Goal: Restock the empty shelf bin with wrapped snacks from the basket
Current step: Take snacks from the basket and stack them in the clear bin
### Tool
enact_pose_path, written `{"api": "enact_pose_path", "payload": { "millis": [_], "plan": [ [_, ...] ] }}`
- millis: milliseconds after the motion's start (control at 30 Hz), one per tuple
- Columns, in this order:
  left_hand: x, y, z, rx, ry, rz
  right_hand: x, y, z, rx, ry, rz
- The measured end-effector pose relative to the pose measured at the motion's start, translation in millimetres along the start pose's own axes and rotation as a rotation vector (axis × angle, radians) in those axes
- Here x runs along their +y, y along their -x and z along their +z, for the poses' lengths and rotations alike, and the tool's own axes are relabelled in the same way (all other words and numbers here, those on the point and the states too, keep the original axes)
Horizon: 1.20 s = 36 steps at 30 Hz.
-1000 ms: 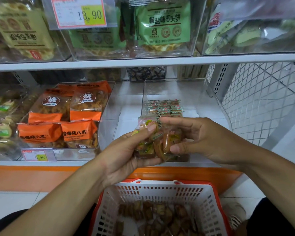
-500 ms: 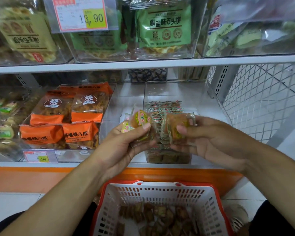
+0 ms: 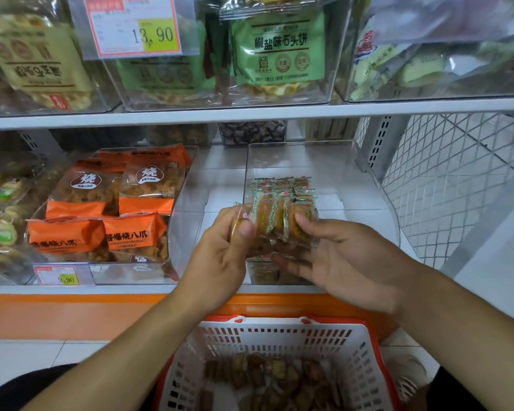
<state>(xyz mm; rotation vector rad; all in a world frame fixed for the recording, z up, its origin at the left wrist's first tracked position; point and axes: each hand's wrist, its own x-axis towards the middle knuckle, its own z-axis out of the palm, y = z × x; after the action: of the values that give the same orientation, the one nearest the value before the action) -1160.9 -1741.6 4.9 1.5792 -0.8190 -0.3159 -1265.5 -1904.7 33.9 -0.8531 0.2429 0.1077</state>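
Now, head view: left hand (image 3: 220, 256) pinches one end of short row of wrapped snacks (image 3: 275, 218), thumb on top; right hand (image 3: 347, 262), fingers straight, braces other end. Row's long axis runs left-right, held just above clear shelf bin (image 3: 377, 185), directly over part-filled front rows. Basket (image 3: 279, 336) below, more snacks inside. Both hands equally near; likely move is straight down.

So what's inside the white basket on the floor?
The white basket holds a loose pile of wrapped snacks, brownish and blurry. Its near end runs out of view, so how many cannot be told.
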Motion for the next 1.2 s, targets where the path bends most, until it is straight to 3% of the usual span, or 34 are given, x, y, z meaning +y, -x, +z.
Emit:
{"api": "enact_pose_path", "payload": {
  "millis": [200, 400, 467, 533, 600, 700, 933, 1200],
  "plan": [
    [2.1, -8.8, 14.0, 0.062, 0.059, -0.055, -2.3, 2.0, 8.0, 0.002, -0.014, -0.087],
    [-5.3, -36.0, 28.5, 0.136, 0.215, -0.172, -28.4, -9.6, -8.6, 0.171, 0.17, -0.178],
    [-8.8, -45.6, 33.9, 0.162, 0.288, -0.267, -48.3, -22.8, -25.1, 0.352, 0.451, -0.316],
    [-13.5, -52.5, 41.3, 0.156, 0.293, -0.329, -68.7, -46.0, -49.0, 0.601, 1.006, -0.409],
    [-16.4, -54.9, 50.2, 0.124, 0.255, -0.367, -80.4, -77.6, -77.0, 0.716, 1.51, -0.29],
    [-18.7, -59.6, 62.2, 0.092, 0.189, -0.404, -81.4, -120.6, -115.8, 0.812, 1.735, -0.036],
    [-31.0, -72.9, 66.3, 0.155, 0.268, -0.495, -63.3, -166.7, -144.3, 0.868, 1.589, 0.006],
    [-41.2, -74.2, 66.4, 0.197, 0.367, -0.547, -56.5, -179.3, -151.6, 1.048, 1.137, -0.202]
  ]
}}
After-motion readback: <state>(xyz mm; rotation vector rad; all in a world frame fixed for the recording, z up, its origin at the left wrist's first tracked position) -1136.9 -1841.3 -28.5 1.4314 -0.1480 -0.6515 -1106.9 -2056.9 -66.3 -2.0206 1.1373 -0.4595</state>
